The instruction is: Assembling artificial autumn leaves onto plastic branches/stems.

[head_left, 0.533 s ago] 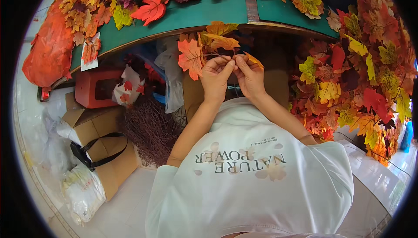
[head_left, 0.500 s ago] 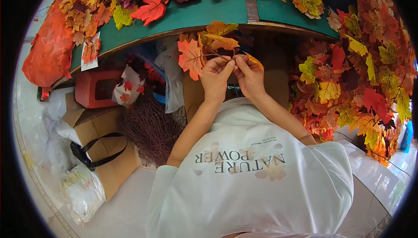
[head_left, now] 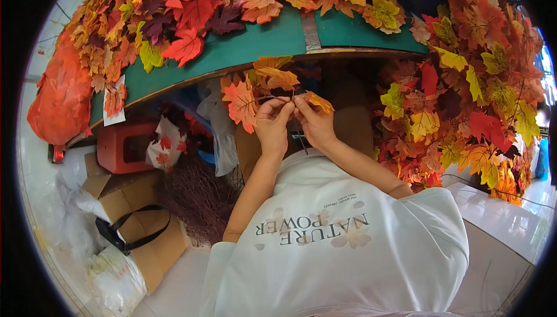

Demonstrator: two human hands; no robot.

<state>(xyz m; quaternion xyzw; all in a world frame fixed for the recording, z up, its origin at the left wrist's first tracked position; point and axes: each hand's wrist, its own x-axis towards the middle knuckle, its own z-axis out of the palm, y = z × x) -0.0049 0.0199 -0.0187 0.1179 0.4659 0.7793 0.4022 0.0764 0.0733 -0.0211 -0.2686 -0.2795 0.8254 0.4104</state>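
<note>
My left hand (head_left: 271, 124) and my right hand (head_left: 315, 124) meet just below the table edge, fingertips pinched together on the thin dark stem of an artificial maple leaf spray. Beyond the left fingers fan out its leaves, among them a coral-orange maple leaf (head_left: 241, 105) and a yellow-orange leaf (head_left: 277, 79). A small orange leaf (head_left: 319, 102) sticks out by my right fingers. The stem's lower end hangs between the hands toward my shirt. My fingers hide the exact spot where the stems meet.
Loose maple leaves (head_left: 188, 12) cover much of the green table (head_left: 255, 44). A dense mass of leaf sprays (head_left: 464, 102) hangs at the right. To the left stand a red plastic stool (head_left: 119, 148), a bundle of dark twigs (head_left: 194, 195) and a cardboard box (head_left: 154, 236).
The whole view has shifted, so the table sits lower and further left. Both hands keep their pinch on the stem; the leaf by my right hand shows more broadly.
</note>
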